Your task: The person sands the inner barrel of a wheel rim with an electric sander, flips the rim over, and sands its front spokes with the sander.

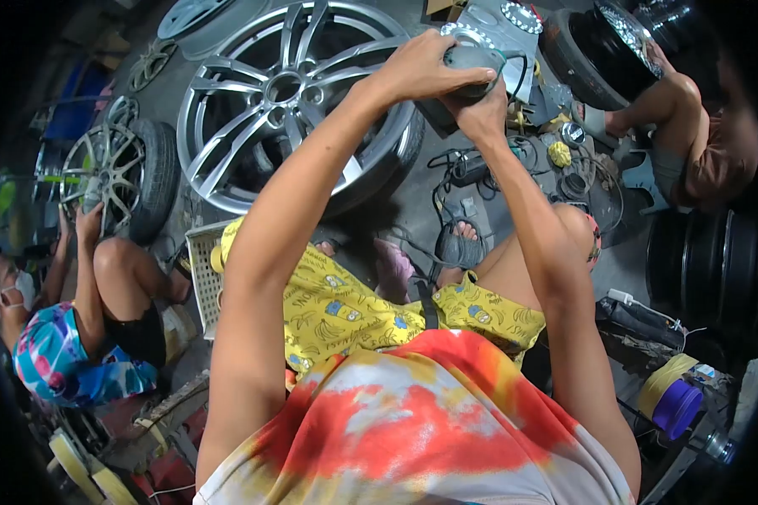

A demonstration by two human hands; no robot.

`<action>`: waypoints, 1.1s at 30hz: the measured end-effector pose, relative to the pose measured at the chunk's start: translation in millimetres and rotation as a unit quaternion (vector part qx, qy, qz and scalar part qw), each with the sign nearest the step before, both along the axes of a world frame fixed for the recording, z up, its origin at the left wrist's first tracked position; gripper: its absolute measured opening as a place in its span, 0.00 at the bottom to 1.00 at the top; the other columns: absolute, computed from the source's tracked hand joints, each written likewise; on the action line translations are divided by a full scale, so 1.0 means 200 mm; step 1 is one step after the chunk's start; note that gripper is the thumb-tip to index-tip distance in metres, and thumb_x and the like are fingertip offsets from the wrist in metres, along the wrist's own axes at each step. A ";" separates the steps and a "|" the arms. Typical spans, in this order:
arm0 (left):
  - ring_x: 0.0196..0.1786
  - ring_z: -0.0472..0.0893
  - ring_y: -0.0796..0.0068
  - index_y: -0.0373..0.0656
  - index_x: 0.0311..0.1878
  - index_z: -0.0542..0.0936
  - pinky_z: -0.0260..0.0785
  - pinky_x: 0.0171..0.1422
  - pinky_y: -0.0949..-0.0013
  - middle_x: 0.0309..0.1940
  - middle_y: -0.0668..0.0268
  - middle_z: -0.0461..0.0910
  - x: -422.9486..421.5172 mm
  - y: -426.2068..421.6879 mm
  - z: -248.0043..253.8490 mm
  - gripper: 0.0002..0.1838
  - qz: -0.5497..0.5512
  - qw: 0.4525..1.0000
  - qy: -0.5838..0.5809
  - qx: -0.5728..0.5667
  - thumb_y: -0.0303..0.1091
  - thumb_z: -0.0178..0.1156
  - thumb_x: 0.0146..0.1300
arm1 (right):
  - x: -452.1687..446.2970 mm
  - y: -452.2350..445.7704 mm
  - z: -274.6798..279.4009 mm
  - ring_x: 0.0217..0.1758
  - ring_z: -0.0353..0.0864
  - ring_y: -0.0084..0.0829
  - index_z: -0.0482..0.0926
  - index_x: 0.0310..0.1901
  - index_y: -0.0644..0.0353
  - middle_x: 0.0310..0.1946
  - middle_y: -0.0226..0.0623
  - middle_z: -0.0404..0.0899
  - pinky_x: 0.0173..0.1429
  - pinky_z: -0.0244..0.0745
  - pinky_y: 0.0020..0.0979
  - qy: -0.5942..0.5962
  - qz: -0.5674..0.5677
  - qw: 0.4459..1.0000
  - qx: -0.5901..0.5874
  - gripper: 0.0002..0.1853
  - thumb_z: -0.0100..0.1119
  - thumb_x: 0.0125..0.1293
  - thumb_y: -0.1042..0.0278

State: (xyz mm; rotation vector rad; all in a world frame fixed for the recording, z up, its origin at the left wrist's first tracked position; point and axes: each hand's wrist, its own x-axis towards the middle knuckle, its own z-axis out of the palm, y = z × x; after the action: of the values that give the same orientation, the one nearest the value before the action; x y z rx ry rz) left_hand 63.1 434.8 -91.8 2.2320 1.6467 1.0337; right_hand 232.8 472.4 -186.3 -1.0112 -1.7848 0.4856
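Note:
Both my hands are closed around a dark corded palm sander (469, 59) beside the large wheel's right edge. My left hand (421, 69) wraps its rounded top from the left, with the thumb laid across it. My right hand (480, 111) grips it from below and the right; some of those fingers are hidden. Part of a dark flat base shows under the hands. Left of the tool lies a big silver alloy wheel (284, 87) with double spokes, face up. Whether the sander touches its rim, I cannot tell.
A co-worker (84, 345) at left holds a tool against a spoked wheel (105, 172). Another person (691, 126) at right has a hand on a tyred wheel (602, 63). A plastic crate (204, 282), dark rims (703, 261), cords and a purple tape roll (678, 408) surround me.

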 end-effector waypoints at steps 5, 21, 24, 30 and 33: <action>0.53 0.85 0.61 0.40 0.60 0.88 0.77 0.57 0.62 0.53 0.52 0.85 -0.33 -0.07 -0.01 0.35 0.025 0.999 -0.021 -0.016 0.64 0.70 0.68 | 0.08 -0.09 0.10 0.57 0.86 0.49 0.80 0.59 0.66 0.53 0.51 0.84 0.65 0.79 0.48 0.007 0.029 0.996 -0.089 0.49 0.88 0.43 0.35; 0.50 0.88 0.58 0.38 0.55 0.89 0.79 0.58 0.57 0.45 0.53 0.89 -0.78 -0.22 0.06 0.28 0.144 0.980 -0.008 -0.136 0.57 0.69 0.69 | 0.12 -0.04 0.22 0.50 0.87 0.42 0.81 0.55 0.69 0.48 0.46 0.85 0.59 0.81 0.43 -0.044 0.005 0.999 0.019 0.44 0.90 0.45 0.43; 0.50 0.88 0.58 0.38 0.53 0.89 0.79 0.58 0.58 0.44 0.53 0.90 -0.83 -0.21 0.01 0.28 0.154 0.980 -0.008 -0.126 0.57 0.69 0.69 | 0.10 -0.05 0.20 0.53 0.85 0.47 0.81 0.53 0.69 0.51 0.49 0.82 0.61 0.79 0.47 -0.059 0.024 0.998 0.027 0.45 0.89 0.44 0.39; 0.48 0.89 0.56 0.40 0.53 0.90 0.79 0.57 0.57 0.43 0.52 0.90 -0.83 -0.22 0.01 0.28 0.152 0.979 0.000 -0.135 0.58 0.69 0.69 | 0.07 -0.02 0.17 0.49 0.88 0.37 0.82 0.55 0.66 0.48 0.42 0.87 0.58 0.82 0.39 -0.087 0.008 0.990 0.115 0.38 0.90 0.49 0.52; 0.48 0.88 0.55 0.39 0.53 0.90 0.79 0.57 0.57 0.43 0.51 0.90 -0.81 -0.23 0.04 0.29 0.157 0.977 -0.008 -0.146 0.59 0.69 0.68 | 0.07 -0.02 0.15 0.50 0.88 0.36 0.79 0.58 0.67 0.49 0.42 0.87 0.58 0.82 0.39 -0.098 0.038 0.988 0.116 0.40 0.90 0.50 0.52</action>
State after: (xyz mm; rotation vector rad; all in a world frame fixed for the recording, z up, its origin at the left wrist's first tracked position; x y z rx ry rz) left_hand -99.7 388.9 -84.2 1.8139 2.0388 0.8008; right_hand 247.1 469.3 -156.7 -0.8527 -2.0075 0.2224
